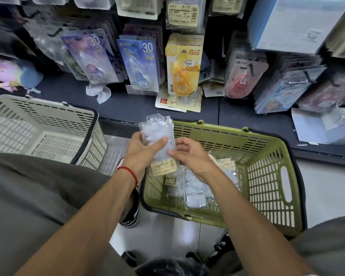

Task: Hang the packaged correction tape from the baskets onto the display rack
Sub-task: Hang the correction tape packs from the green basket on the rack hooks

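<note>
A stack of clear packets of white correction tape (157,132) is held upright over the near-left corner of the green basket (271,176). My left hand (141,150) grips the stack from the left, thumb across its front. My right hand (187,154) pinches its right edge with curled fingers. More clear packets (193,194) lie in the bottom of the green basket. The display rack (141,62) rises behind, hung with blue, purple and yellow correction tape packs.
An empty beige basket (48,124) stands at the left on the floor. A dark shelf ledge (127,104) below the rack carries loose packets and a crumpled white paper (99,92). A blue box (295,22) sits upper right. My knees and shoes flank the baskets.
</note>
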`<state>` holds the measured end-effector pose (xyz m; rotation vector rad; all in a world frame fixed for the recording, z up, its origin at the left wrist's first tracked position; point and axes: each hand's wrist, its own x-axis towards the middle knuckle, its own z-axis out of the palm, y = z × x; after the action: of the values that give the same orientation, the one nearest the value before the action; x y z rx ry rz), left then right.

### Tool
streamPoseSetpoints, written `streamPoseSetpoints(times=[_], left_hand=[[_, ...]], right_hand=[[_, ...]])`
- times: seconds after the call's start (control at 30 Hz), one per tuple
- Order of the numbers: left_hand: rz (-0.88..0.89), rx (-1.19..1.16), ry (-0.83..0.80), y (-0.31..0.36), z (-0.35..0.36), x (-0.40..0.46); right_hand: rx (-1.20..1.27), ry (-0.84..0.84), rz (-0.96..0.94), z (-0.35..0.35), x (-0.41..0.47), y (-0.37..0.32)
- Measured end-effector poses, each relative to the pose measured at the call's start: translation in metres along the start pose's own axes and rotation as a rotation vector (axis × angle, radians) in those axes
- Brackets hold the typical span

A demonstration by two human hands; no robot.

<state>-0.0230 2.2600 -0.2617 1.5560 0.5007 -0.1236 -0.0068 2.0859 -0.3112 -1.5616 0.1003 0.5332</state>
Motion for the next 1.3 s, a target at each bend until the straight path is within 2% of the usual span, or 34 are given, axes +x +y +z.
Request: streamPoseSetpoints(times=[0.13, 0.17, 0.23, 0.3, 0.37, 0.43, 0.5, 0.57, 0.63, 0.73, 0.83, 0.9, 0.93, 1.0, 1.1, 1.23, 1.27, 1.3], left_hand=[[-0.04, 0.001, 0.046, -0.012, -0.006, 0.006], [-0.046, -0.005, 0.078, -0.013, -0.011, 0.006], [-0.057, -0.036, 0.112, -0.015, -0.018, 0.005], [-0.06, -0.08, 0.101, -0.015, -0.025, 0.002], [-0.07, -0.082, 0.088, -0.016, -0.029, -0.001], [-0.061, -0.052, 0.07, -0.017, -0.031, -0.002], [-0.041, -0.052, 0.061, -0.018, -0.031, -0.002], [-0.025, -0.09, 0.051, -0.016, -0.028, -0.003], [-0.025, -0.122, 0.02, -0.014, -0.022, -0.002], [-0.05, -0.132, -0.01, -0.013, -0.01, 0.0], [-0.039, -0.072, -0.016, -0.016, 0.006, 0.0], [-0.052, -0.015, -0.026, -0.019, 0.018, -0.003], [-0.07, -0.006, -0.024, -0.022, 0.024, -0.004], [-0.15, -0.076, -0.028, -0.025, 0.034, -0.007], [-0.306, -0.299, -0.105, -0.026, 0.041, -0.013], [-0.183, -0.239, -0.114, -0.036, 0.031, -0.015], [-0.179, -0.255, -0.087, -0.035, 0.027, -0.014], [-0.173, -0.274, -0.056, -0.034, 0.022, -0.013]], right_hand=[[0.112, 0.11, 0.087, 0.014, 0.017, 0.014], [0.005, 0.183, 0.105, 0.012, 0.021, 0.022], [-0.485, 0.3, 0.179, 0.003, 0.03, 0.047], [-0.863, 0.276, 0.325, 0.0, 0.035, 0.073], [-1.011, 0.19, 0.369, 0.003, 0.037, 0.095], [-1.094, 0.18, 0.305, 0.007, 0.04, 0.109], [-1.034, 0.26, 0.243, 0.006, 0.043, 0.115], [-0.748, 0.344, 0.224, -0.001, 0.045, 0.115], [-0.433, 0.355, 0.243, -0.016, 0.041, 0.107], [-0.112, 0.312, 0.244, -0.049, 0.02, 0.089], [0.162, 0.264, 0.14, -0.077, -0.01, 0.063], [0.461, 0.155, 0.024, -0.085, -0.025, 0.041], [0.525, 0.082, -0.017, -0.084, -0.03, 0.029], [0.432, -0.013, -0.024, -0.075, -0.03, 0.011], [0.039, 0.036, -0.006, -0.048, -0.022, 0.0], [-0.079, 0.158, -0.001, -0.038, -0.012, 0.01], [-0.141, 0.213, 0.046, -0.041, -0.01, 0.02], [-0.303, 0.252, 0.104, -0.043, -0.009, 0.031]])
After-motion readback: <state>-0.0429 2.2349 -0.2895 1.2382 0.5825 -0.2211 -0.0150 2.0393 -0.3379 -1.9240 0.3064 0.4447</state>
